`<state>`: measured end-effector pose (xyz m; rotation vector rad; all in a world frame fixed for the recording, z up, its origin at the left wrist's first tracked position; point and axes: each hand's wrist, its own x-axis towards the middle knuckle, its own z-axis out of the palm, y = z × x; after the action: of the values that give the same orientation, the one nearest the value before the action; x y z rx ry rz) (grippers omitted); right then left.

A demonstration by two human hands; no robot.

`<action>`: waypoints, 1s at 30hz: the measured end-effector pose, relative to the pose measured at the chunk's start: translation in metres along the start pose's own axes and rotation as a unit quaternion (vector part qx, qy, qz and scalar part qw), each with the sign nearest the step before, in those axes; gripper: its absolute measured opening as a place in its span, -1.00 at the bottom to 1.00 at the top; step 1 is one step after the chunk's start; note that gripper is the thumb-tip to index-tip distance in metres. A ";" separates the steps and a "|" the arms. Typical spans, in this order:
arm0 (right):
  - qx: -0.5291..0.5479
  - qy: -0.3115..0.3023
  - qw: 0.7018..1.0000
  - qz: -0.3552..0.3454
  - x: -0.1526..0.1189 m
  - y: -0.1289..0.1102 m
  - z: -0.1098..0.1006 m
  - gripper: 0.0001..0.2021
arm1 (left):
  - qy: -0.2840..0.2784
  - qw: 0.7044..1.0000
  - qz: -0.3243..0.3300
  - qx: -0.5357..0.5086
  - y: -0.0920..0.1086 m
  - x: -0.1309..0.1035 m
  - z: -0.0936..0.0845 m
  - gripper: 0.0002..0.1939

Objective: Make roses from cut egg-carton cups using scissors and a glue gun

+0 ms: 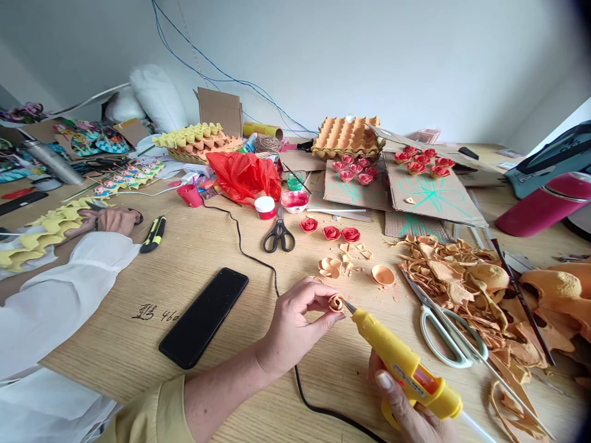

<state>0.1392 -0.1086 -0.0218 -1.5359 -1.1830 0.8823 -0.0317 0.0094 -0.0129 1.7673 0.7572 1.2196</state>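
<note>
A smooth wood-grain counter point(138, 332) spreads across the frame. At lower right, the right hand point(406, 406) grips a shiny yellow plastic glue gun point(397, 351). Near the middle, the left hand point(300, 320) pinches a small, curled orange paper bud point(337, 303), right by the gun's pointed tip. Above it sit three round red paper roses point(331, 232); rough, torn orange scraps point(452, 271) lie at right.

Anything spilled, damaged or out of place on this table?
Nothing looks spilled or broken. Oddest is the black handwriting on the tabletop beside the phone. Loose orange scraps lie heaped by the white-handled scissors, probably just offcuts.
</note>
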 end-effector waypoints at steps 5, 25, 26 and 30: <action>-0.038 -0.027 0.998 -0.041 0.004 0.007 -0.005 -0.61 | 0.000 1.000 -0.009 0.001 0.001 0.000 0.000 -0.84; -0.106 -0.048 0.980 -0.161 0.010 0.009 -0.002 -0.74 | -0.013 0.999 -0.021 -0.020 0.000 0.003 -0.002 -0.87; -0.106 -0.046 0.978 -0.171 0.010 0.010 -0.002 -0.75 | -0.014 0.999 -0.036 -0.037 0.001 0.003 -0.002 -0.87; -0.131 -0.046 0.966 -0.219 0.015 0.013 -0.001 -0.77 | -0.009 0.995 -0.070 -0.076 0.001 0.004 -0.001 -0.85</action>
<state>0.1473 -0.0954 -0.0338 -1.3641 -1.6802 0.5200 -0.0315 0.0128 -0.0101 1.5727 0.7435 1.1354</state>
